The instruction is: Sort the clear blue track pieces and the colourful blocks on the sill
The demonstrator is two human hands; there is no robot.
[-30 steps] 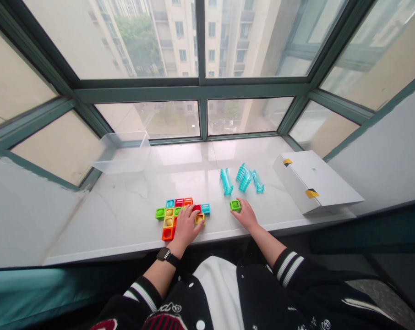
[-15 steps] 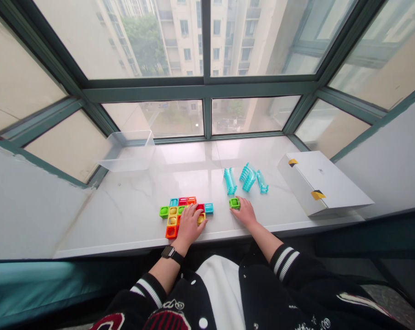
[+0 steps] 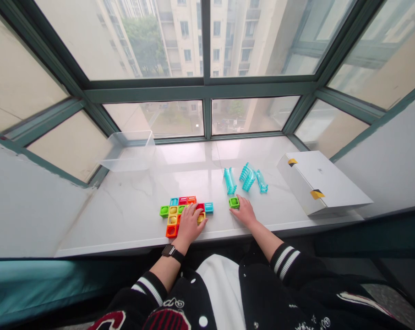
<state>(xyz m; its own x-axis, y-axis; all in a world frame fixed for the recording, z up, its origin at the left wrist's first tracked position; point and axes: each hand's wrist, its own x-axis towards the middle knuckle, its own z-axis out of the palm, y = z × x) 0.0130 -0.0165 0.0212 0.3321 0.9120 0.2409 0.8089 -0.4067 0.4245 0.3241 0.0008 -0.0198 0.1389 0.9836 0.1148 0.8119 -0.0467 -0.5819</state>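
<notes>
My left hand (image 3: 189,221) lies over a flat group of square plastic blocks in several colours, its fingers spread across the tops and its thumb by a yellow block (image 3: 201,217). The palm hides part of the group. Showing around it are an orange block (image 3: 171,231), a green block (image 3: 164,211) at the left end and a blue block (image 3: 209,208) at the right end. Apart from this group, my right hand (image 3: 243,211) pinches a single green block (image 3: 234,202) between thumb and fingers, low on the white sill.
Beyond my right hand lie clear turquoise track-like pieces: a straight one (image 3: 230,181), a curved one (image 3: 248,177) and a smaller one (image 3: 262,181). A transparent bin (image 3: 128,153) stands back left. At right is a white box (image 3: 326,183) with striped tape. Windows enclose the sill (image 3: 125,220).
</notes>
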